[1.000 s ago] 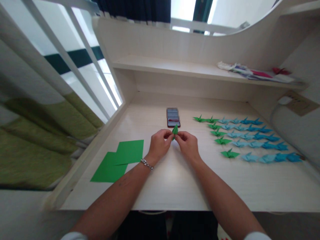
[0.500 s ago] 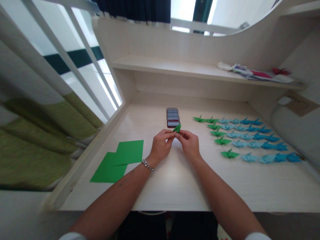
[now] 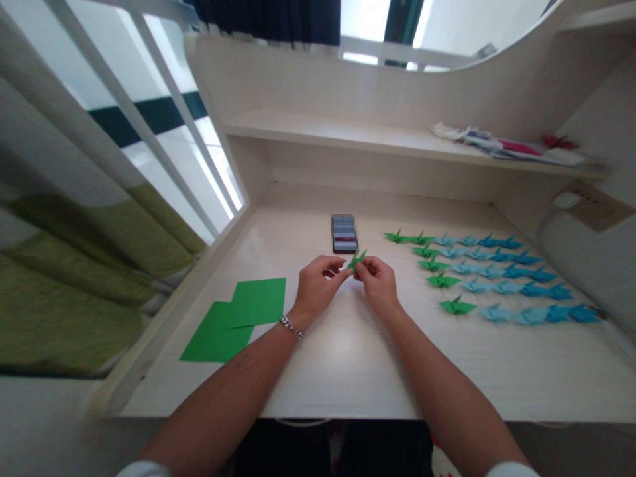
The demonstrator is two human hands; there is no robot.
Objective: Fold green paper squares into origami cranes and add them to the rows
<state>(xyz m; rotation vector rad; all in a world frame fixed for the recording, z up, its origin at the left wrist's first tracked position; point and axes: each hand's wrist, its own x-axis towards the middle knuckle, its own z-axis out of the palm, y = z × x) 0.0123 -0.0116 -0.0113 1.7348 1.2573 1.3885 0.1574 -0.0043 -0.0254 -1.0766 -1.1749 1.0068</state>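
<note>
A small folded green paper crane (image 3: 356,260) is pinched in the fingertips of my right hand (image 3: 378,281) above the middle of the desk. Its two narrow points stick up, and the fingers cover its lower part. Close by on the left is my left hand (image 3: 318,281), its index finger and thumb apart. The left thumb tip reaches the crane's lower side; whether it presses on it I cannot tell. Just beyond the crane lies a phone (image 3: 344,232) with its screen lit. Two overlapping green paper sheets (image 3: 261,301) lie flat to the left.
Several rows of paper cranes stand on the right of the desk (image 3: 342,371): green cranes (image 3: 457,305), light blue cranes (image 3: 497,313) and darker blue cranes (image 3: 583,313). A shelf (image 3: 348,136) at the back holds papers (image 3: 517,147). A cable (image 3: 540,232) runs down the right wall.
My left fingers have come away from the paper and spread. The crane has shifted slightly right and turned in my right hand, so both its points now show.
</note>
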